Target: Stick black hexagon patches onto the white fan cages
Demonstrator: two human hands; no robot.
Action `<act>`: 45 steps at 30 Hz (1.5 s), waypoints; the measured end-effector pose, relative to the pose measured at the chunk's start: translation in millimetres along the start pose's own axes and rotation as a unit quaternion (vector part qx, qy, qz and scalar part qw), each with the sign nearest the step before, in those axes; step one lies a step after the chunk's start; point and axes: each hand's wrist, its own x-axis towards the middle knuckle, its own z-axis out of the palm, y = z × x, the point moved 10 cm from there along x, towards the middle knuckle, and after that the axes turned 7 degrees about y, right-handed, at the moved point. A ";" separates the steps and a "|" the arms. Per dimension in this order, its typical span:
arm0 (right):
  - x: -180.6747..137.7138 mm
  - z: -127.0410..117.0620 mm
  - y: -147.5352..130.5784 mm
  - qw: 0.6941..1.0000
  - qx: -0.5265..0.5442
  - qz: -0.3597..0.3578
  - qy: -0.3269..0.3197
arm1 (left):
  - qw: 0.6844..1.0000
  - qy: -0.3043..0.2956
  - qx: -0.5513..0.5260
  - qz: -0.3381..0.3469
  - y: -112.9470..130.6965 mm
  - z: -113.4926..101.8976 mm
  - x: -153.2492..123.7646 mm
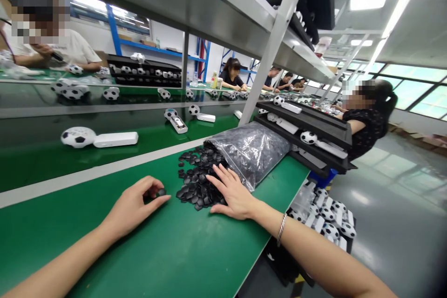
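Observation:
A heap of small flat black pieces (pixel 195 181) spills over the green table (pixel 167 251) from the mouth of a clear plastic bag (pixel 254 149) full of the same pieces. My left hand (pixel 138 205), just left of the heap, pinches one black piece (pixel 161 192) between thumb and fingers. On the right side of the heap lies my right hand (pixel 233 193), palm down with its fingers spread over the pieces. It touches the heap near the bag's opening and grips nothing that I can see.
Football-shaped units with white handles (pixel 99 138) lie on the green conveyor (pixel 35 158) beyond the table. Black trays (pixel 303 125) with more units are stacked at the right, beside a slanted white post (pixel 272 46). Several co-workers sit along the line; one person (pixel 370 116) is close at right.

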 end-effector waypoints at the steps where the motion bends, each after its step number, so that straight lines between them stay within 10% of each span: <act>1: 8.2 2.4 -1.5 1.000 -0.003 -0.004 -0.001 | 1.000 0.000 -0.002 -0.001 0.7 -0.3 0.1; 13: 85.0 19.9 -24.4 0.998 0.026 -0.021 0.051 | 0.994 0.034 -0.094 -0.036 1.4 -8.5 -0.6; 37: 104.9 -3.6 -14.0 0.955 0.221 0.035 0.195 | 0.994 0.019 -0.098 -0.047 0.2 -4.4 -3.0; 41: 100.8 -0.8 1.0 0.910 0.345 0.116 0.198 | 0.996 0.009 -0.079 -0.043 1.9 -2.5 -2.7; 45: 100.5 20.6 17.0 0.733 0.605 0.269 0.153 | 0.997 0.005 -0.062 -0.041 1.9 -0.8 -2.5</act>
